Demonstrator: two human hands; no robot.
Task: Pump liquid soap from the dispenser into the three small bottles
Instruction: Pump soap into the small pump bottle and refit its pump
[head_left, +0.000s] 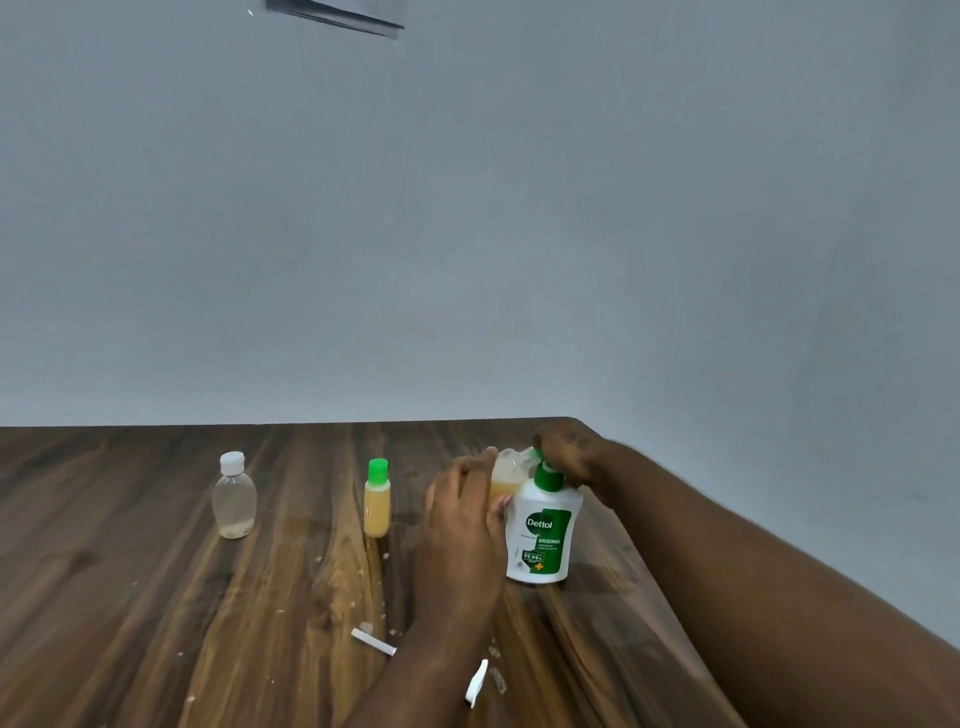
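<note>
right hand fingers closed down on soap dispenser pump head; left hand gripping small bottle tilted at the nozzle. green-cap bottle, white-cap bottle upright further left on table

Single head-worn wide-angle view, looking forward and only slightly down. The grey wall fills the upper half and more of the frame; the wooden table occupies the lower part, its far edge running level across mid-height. Both forearms enter from the lower right, near the lens. The work sits right of centre, at arm's reach. No second view supplied for overlap.
</note>
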